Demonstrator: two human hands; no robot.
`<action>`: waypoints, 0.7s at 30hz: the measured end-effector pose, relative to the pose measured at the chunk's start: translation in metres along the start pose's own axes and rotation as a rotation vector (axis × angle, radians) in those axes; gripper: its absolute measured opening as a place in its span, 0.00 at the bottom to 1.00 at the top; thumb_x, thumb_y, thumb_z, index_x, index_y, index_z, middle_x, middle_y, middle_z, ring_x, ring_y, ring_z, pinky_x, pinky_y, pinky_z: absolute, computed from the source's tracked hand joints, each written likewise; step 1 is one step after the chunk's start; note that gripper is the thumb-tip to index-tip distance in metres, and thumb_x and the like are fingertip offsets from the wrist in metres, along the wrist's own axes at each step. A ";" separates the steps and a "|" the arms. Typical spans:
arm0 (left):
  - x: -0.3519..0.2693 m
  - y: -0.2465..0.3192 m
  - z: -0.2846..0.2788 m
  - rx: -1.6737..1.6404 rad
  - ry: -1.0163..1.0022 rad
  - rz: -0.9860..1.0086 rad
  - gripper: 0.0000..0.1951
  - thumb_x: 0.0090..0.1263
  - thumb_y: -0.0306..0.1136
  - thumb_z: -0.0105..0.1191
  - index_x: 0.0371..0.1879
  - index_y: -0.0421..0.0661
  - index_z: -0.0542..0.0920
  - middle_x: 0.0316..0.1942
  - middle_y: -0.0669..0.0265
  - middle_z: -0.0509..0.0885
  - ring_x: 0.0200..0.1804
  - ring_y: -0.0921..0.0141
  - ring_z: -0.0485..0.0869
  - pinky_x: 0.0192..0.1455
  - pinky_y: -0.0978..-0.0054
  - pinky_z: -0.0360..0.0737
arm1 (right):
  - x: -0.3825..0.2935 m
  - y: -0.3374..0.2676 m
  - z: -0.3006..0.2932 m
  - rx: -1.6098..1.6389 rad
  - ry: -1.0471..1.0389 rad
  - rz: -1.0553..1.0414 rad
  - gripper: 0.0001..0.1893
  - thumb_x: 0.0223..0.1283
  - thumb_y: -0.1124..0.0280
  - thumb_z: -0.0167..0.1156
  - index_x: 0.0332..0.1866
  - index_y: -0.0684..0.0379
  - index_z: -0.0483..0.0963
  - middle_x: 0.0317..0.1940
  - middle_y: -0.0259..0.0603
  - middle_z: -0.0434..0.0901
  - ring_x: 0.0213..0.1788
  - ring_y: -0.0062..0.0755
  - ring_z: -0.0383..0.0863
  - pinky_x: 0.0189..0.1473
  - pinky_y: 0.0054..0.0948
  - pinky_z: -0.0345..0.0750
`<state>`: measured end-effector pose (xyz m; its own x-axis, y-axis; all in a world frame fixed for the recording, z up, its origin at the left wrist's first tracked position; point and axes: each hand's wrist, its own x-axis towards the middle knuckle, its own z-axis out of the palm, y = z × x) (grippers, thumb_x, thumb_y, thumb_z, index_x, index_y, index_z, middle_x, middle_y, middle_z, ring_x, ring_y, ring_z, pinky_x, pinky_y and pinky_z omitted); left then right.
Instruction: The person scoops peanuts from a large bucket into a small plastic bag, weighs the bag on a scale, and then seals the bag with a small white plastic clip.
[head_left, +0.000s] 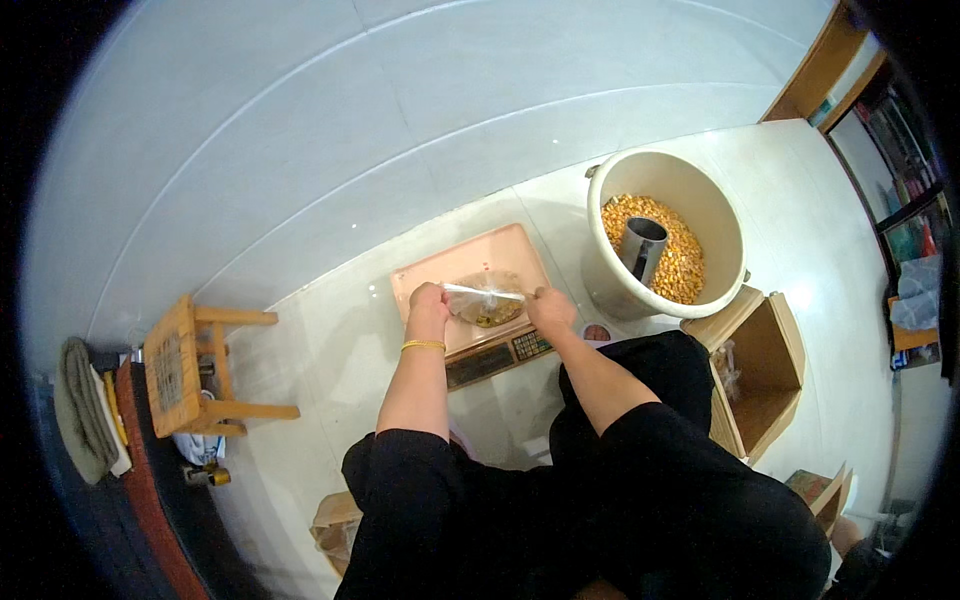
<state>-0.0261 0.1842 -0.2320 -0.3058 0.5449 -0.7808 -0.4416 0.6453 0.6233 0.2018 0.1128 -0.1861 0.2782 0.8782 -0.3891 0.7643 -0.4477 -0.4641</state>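
Observation:
A clear plastic bag (489, 304) with yellowish contents rests on the pink tray of a digital weighing scale (506, 244) on the floor. At the left end of the bag's twisted top, my left hand (430, 301) grips the plastic. My right hand (551, 309) pinches the other end, so the top is stretched between them. The scale's keypad and dark display face me. To the right stands a large cream plastic bucket (675, 169) partly filled with dried corn kernels (679, 262). A metal mug (643, 244) with a handle stands in the kernels.
An open cardboard box (784, 360) stands beside the bucket, with clear plastic inside. A wooden stool (174, 367) is at the left, near a folded cloth (84, 412). Another box (336, 517) is at lower left. A tiled wall (337, 135) rises behind the scale.

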 end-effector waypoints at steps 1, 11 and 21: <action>0.012 -0.001 -0.005 -0.049 0.027 -0.033 0.03 0.63 0.25 0.46 0.28 0.42 0.73 0.26 0.63 0.72 0.22 0.70 0.72 0.22 0.75 0.70 | 0.001 0.007 0.001 0.002 -0.001 -0.002 0.17 0.55 0.56 0.53 0.39 0.56 0.79 0.41 0.48 0.80 0.47 0.47 0.79 0.47 0.42 0.75; -0.024 0.009 0.025 -0.115 -0.281 0.058 0.04 0.63 0.22 0.44 0.35 0.43 0.70 0.24 0.64 0.75 0.28 0.70 0.78 0.32 0.74 0.78 | 0.036 0.037 0.017 0.203 0.011 0.111 0.17 0.55 0.59 0.50 0.45 0.57 0.77 0.39 0.53 0.80 0.45 0.48 0.80 0.47 0.42 0.74; -0.056 0.016 0.027 1.158 -0.368 0.661 0.11 0.58 0.33 0.54 0.31 0.37 0.82 0.31 0.54 0.83 0.37 0.65 0.82 0.40 0.68 0.76 | 0.020 -0.078 0.020 0.899 -0.180 -0.359 0.10 0.51 0.76 0.56 0.41 0.62 0.75 0.33 0.41 0.77 0.28 0.30 0.76 0.26 0.29 0.74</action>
<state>0.0067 0.1782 -0.1773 0.1362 0.9126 -0.3855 0.6980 0.1877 0.6911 0.1357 0.1619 -0.1735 -0.0333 0.9817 -0.1874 0.0383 -0.1862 -0.9818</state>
